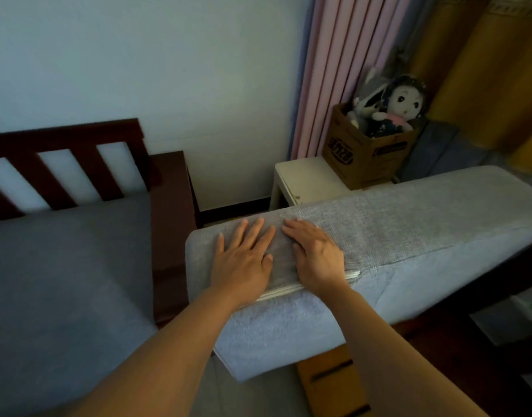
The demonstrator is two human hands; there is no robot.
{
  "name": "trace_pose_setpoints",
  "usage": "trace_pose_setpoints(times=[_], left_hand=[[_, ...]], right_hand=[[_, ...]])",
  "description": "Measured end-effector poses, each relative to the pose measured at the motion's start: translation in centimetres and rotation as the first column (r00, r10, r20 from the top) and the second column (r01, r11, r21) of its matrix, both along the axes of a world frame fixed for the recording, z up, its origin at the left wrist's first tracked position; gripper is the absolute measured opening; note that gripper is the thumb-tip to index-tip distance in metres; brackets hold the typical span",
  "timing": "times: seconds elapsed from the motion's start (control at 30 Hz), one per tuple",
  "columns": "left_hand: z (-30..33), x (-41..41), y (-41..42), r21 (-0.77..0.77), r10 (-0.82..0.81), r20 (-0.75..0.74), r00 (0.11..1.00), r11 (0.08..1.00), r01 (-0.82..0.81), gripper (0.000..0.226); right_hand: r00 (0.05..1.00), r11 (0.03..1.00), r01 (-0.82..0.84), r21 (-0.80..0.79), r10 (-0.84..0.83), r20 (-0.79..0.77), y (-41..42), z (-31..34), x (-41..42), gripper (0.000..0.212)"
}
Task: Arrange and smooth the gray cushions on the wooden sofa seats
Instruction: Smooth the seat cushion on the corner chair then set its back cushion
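A long gray cushion [409, 224] stands on its long edge in front of me, running from centre to the right. Its woven side panel faces up, with a white zipper strip along the seam near my wrists. My left hand [243, 260] lies flat on that upper panel near its left end, fingers spread. Beside it, my right hand [315, 257] also presses flat on the panel, fingers together. A second gray cushion [63, 281] lies flat on the dark wooden sofa [168, 224] at the left.
The sofa's slatted backrest [63, 164] is against the wall at left. A white side table [306, 182] behind the cushion carries a cardboard box [364, 152] with a doll [403, 106]. Pink and yellow curtains hang behind. A wooden frame part shows at the bottom.
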State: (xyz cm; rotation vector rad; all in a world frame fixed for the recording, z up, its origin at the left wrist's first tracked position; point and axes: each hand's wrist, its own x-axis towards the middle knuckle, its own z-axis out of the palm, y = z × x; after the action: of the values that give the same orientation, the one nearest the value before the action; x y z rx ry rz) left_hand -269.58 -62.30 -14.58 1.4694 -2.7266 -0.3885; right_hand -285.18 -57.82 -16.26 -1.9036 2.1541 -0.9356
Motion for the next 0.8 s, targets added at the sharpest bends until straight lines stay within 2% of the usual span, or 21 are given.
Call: trace_pose_setpoints(times=[0.1,0.23,0.33,0.53,0.7,0.8], left_hand=[[0.0,-0.4,-1.2,-0.012,0.003,-0.011,1.000,1.000,-0.003,0.054],[-0.2,-0.7,-2.5,-0.034,0.018,0.023,1.000,0.999,-0.017,0.062],[-0.4,-0.7,-3.4,-0.038,-0.020,0.045,0.999,0.999,0.022,0.078],[-0.8,-1.3,-6.2,-0.103,-0.151,0.017,0.988,0.983,0.152,0.079],[-1.4,-1.6,-8.6,-0.141,-0.301,0.008,0.954,0.944,0.299,0.080],[-1.5,-1.3,-9.8,-0.102,-0.401,-0.014,0.916,0.912,0.398,0.072]], right_hand=[[1.000,1.000,-0.003,-0.017,0.003,0.011,-0.2,-0.1,-0.1,0.049],[1.000,0.999,-0.009,-0.049,0.009,-0.002,-0.4,-0.1,-0.1,0.043],[1.000,0.997,-0.001,-0.075,0.000,-0.015,-0.4,-0.2,0.0,0.040],[1.000,0.998,0.021,-0.054,-0.022,-0.022,-0.8,0.2,0.3,0.038],[0.987,0.989,0.146,-0.036,-0.148,-0.058,-1.4,0.5,1.3,0.040],[0.935,0.941,0.338,-0.022,-0.338,-0.110,-2.1,0.4,2.5,0.042]])
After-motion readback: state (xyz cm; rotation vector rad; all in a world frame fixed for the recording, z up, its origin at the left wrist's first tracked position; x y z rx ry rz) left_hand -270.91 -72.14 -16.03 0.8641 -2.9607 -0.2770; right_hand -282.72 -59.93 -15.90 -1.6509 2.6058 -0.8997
